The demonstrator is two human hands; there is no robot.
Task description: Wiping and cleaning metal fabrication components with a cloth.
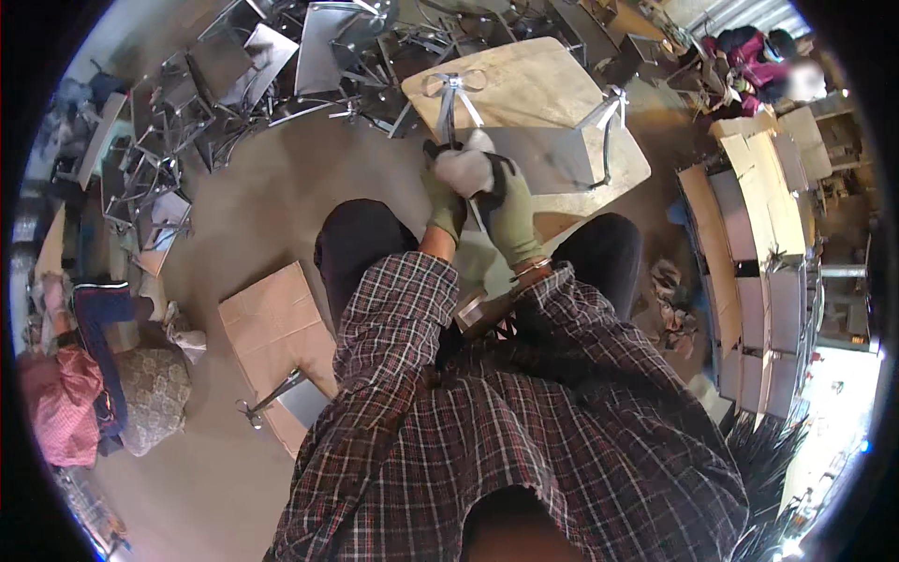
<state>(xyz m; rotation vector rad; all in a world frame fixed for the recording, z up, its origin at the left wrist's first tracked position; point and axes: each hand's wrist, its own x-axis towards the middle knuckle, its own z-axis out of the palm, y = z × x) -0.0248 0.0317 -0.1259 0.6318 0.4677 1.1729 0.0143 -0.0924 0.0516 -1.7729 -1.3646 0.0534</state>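
Note:
A grey metal piece, a flat panel (545, 155) with curved strip-metal brackets (454, 84) at its ends, rests on a worn wooden board (515, 70) in front of my knees. My left hand (444, 201), in a green and dark glove, is closed around the bar of the left bracket. Close against it, my gloved right hand (510, 211) grips a wad of whitish cloth (465, 170) pressed to the same bar. The fingers of both hands are partly hidden by the cloth and by each other.
Many similar metal pieces (318, 47) lie heaped along the far side. Left of my knees, another metal piece (304, 401) rests on flattened cardboard (276, 318). Stacked panels and cardboard (749, 244) stand at right. One person (70, 393) sits at left, another (754, 61) at far right.

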